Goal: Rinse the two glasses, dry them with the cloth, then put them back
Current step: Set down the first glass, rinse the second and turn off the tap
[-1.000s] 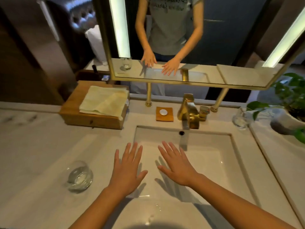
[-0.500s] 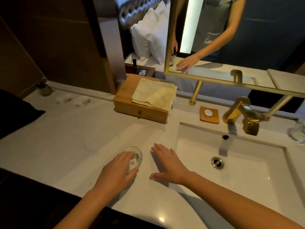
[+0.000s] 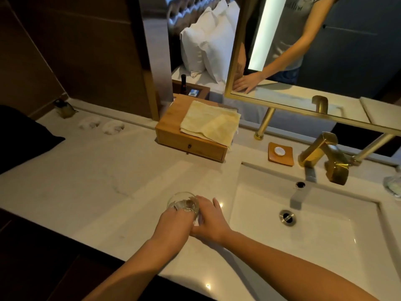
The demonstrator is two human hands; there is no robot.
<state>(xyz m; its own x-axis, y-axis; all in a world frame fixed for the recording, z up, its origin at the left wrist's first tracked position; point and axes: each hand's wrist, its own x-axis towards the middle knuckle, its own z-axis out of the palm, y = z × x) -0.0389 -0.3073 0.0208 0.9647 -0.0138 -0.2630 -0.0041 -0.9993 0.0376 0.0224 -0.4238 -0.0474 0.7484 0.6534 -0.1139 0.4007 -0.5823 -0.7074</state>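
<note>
One wide-angle camera on the person's head looks forward and down, close above the worktop (image 3: 97,170). The sink (image 3: 260,192) lies to the right, the mirror (image 3: 347,51) ahead at upper right, the left hand (image 3: 173,224) and right hand (image 3: 213,222) low centre.

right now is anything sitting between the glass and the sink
Nothing visible. Your left hand grips the glass, right hand touching it, just left of the sink; only bare counter lies between them. The faucet stands further back.
</note>
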